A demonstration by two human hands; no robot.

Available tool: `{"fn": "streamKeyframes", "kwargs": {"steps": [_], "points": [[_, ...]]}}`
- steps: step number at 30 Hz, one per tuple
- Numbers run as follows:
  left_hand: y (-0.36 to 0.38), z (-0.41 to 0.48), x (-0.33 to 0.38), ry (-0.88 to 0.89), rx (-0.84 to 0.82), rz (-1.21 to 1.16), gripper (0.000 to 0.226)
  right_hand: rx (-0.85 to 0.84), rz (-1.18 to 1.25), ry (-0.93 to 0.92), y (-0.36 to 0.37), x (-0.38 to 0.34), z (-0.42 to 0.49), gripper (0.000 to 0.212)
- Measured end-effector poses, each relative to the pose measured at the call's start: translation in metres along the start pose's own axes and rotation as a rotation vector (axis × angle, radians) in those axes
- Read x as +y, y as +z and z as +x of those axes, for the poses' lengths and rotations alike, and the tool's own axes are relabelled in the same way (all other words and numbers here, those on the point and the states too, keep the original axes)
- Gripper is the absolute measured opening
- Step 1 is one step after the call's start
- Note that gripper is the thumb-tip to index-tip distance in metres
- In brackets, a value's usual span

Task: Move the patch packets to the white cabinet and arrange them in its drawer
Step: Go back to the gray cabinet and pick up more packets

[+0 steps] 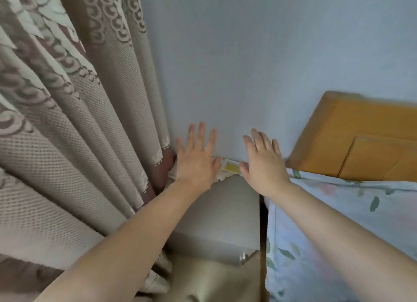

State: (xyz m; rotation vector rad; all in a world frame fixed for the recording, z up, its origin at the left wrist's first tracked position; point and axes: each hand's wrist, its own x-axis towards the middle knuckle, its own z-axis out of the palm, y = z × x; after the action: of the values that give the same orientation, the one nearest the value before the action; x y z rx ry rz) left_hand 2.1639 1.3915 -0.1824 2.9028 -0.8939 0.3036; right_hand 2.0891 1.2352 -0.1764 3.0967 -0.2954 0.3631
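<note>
Patch packets point(229, 169), white with yellow print, lie at the back of the white cabinet top point(225, 207), against the wall. My left hand point(196, 159) hovers over their left end, fingers spread, holding nothing. My right hand point(262, 164) is spread open over their right end, thumb close to the packets. Both hands hide most of the packets. A small silver knob point(243, 257) shows on the cabinet front, where the drawer looks shut.
A patterned beige curtain point(74, 121) hangs close on the left, reaching the cabinet. A bed with a floral pillow point(338, 234) and a wooden headboard point(361, 139) stands tight on the right. A pale blue wall point(237, 64) is straight ahead.
</note>
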Motion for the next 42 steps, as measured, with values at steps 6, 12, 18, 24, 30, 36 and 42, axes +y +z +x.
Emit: {"fn": "streamKeyframes", "kwargs": {"steps": [6, 12, 18, 24, 30, 36, 42], "points": [[0.095, 0.075, -0.04, -0.092, -0.179, -0.085, 0.069, -0.189, -0.02, 0.005, 0.096, 0.006, 0.088, 0.067], [0.208, 0.109, -0.068, -0.162, -0.428, -0.201, 0.065, -0.42, -0.021, 0.031, 0.205, 0.007, 0.136, 0.067], [0.306, 0.119, -0.082, -0.174, -0.6, -0.18, 0.064, -0.663, -0.007, 0.059, 0.299, 0.032, 0.151, 0.071], [0.376, 0.105, -0.085, -0.166, -0.67, -0.186, 0.064, -0.814, 0.099, 0.079, 0.363, 0.04, 0.154, 0.072], [0.419, 0.067, -0.088, -0.106, -0.715, -0.272, 0.063, -0.793, 0.207, 0.089, 0.403, 0.047, 0.17, 0.074], [0.424, 0.066, -0.094, -0.148, -0.421, -0.426, 0.048, -0.747, 0.07, -0.184, 0.431, 0.034, 0.167, 0.064], [0.422, 0.09, -0.092, -0.541, -0.393, -0.448, 0.036, -0.696, 0.074, -0.25, 0.435, 0.036, 0.139, 0.056]]}}
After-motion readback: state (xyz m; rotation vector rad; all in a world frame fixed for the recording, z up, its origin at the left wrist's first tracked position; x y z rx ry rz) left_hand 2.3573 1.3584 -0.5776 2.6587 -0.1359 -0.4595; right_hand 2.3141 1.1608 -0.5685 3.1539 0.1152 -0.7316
